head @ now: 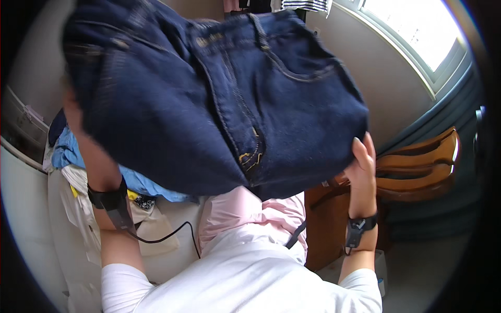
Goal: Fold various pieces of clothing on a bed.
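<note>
Dark blue denim jeans (164, 105) hang in the air before me and span much of the view. Their waistband is at the top, with the fly, button and a front pocket facing me. My right hand (362, 160) grips the jeans at their right edge, its fingertips showing beside the cloth. At the far left edge, my left hand (72, 107) holds the other side; it is blurred and mostly hidden by the denim. The lower part of the jeans looks folded under or back, and I cannot tell where the legs end.
Piled clothes, including a light blue denim piece (68, 150), lie to the left on a pale surface (58, 219). A brown wooden chair (419, 176) stands at right before a dark curtain (430, 219). A black cable (168, 236) runs from my left wrist strap. Clothes (305, 4) hang at the back.
</note>
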{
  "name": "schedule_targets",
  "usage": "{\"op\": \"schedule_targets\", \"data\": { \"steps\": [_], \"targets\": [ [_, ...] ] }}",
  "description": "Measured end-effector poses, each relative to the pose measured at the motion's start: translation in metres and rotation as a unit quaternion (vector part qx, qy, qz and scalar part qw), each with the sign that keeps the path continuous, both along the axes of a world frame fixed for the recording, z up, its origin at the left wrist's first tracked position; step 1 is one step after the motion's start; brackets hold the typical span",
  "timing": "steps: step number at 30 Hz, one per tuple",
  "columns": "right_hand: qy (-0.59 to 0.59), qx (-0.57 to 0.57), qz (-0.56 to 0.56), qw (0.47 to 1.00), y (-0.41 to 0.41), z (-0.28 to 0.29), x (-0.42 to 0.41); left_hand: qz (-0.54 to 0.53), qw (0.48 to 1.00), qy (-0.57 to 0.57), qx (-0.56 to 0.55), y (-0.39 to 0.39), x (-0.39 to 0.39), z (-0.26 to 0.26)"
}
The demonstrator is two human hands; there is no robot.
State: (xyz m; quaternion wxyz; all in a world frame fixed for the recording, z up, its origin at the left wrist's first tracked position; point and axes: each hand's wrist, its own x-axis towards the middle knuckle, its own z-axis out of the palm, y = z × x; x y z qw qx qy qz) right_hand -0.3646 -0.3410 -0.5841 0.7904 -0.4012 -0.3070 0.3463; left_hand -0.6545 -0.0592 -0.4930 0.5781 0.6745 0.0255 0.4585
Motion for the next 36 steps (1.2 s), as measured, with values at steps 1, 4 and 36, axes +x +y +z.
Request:
{"op": "schedule_targets", "data": {
  "steps": [1, 4, 36],
  "targets": [
    [-0.032, -0.011, -0.025, 0.999, -0.01, -0.004, 0.001, 0.03, 0.999, 0.03, -0.022, 0.008, 0.001, -0.008],
    [-0.068, -0.19, -0.059, 0.978, -0.036, -0.049, 0.005, 0.079, 0.969, 0.191, -0.137, 0.03, 0.011, -0.091],
    [-0.546, -0.386, -0.057, 0.741, 0.091, -0.222, -0.07, -0.234, 0.786, 0.42, 0.389, -0.085, 0.091, -0.286]
  ]
}}
